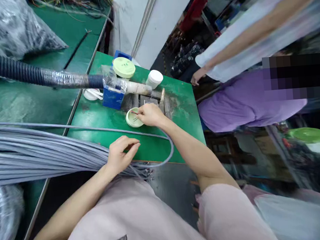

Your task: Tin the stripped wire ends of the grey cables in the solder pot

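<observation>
My right hand (152,115) is closed in a pinch on thin wires (134,112) at the end of a grey cable. The wire tips are over a small pale-yellow dish (129,123), with a reddish and some dark strands showing. Whether they touch the contents cannot be made out. Near my right forearm a grey cable (172,148) curves in a loop. My left hand (121,152) rests by the end of a thick bundle of grey cables (54,154). Its fingers are loosely curved, with a small gap to the thumb and nothing visible between them.
A ribbed hose (20,70) ends in a pale nozzle (138,87) beside a blue box (113,98). Behind are a yellow-lidded tub (124,67) and a white jar (154,78). A pointed tool (162,99) stands near my right hand. People are at the right.
</observation>
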`<state>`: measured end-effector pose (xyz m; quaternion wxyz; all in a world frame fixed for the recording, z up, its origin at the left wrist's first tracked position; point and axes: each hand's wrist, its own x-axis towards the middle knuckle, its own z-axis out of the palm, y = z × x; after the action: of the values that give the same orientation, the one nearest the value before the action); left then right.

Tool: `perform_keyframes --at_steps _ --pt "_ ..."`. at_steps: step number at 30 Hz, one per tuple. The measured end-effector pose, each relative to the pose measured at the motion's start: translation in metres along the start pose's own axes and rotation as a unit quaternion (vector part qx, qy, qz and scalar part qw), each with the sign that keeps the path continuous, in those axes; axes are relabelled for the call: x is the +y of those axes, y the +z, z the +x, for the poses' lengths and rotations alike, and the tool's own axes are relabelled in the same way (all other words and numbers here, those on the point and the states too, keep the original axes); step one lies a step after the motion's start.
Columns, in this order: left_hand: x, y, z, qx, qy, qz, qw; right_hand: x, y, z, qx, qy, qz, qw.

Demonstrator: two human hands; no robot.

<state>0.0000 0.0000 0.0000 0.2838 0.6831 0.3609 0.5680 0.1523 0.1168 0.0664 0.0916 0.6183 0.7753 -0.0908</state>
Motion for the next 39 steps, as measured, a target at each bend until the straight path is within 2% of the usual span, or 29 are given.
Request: perform_keyframes --at_steps 4,7,11,14,20,29,34,36,39 --pt "0.006 -0.011 0.002 -0.007 0.025 0.034 0.999 0.016 -0.018 -0.012 0.033 -0.008 0.053 0.998" --pt "0.005 -0.017 0.002 -0.001 0.038 0.069 0.997 0.044 -0.024 -0.015 0.079 0.036 0.114 0.990" --pt "0.000 -0.018 0.001 -0.009 0.044 0.078 0.996 0.082 -0.018 -0.004 0.096 0.126 0.150 0.976" --pt "-0.001 -0.015 0.001 -0.013 0.046 0.080 0.996 0.095 -0.010 0.008 0.078 0.159 0.141 0.974" --pt "-0.001 -0.015 0.002 -0.014 0.032 0.087 0.996 0.097 -0.001 0.024 0.041 0.177 0.087 0.980" --pt "-0.002 -0.015 0.001 -0.021 0.032 0.082 0.996 0.105 0.009 0.037 0.021 0.177 0.079 0.981" --pt "-0.004 -0.015 0.001 -0.022 0.030 0.076 0.996 0.099 -0.005 0.023 0.057 0.159 0.120 0.978" --pt "-0.004 -0.015 0.001 -0.023 0.030 0.075 0.996 0.091 -0.014 0.011 0.074 0.128 0.169 0.974" --pt "-0.004 -0.015 0.001 -0.023 0.033 0.074 0.996 0.071 -0.025 -0.005 0.060 0.066 0.225 0.970"
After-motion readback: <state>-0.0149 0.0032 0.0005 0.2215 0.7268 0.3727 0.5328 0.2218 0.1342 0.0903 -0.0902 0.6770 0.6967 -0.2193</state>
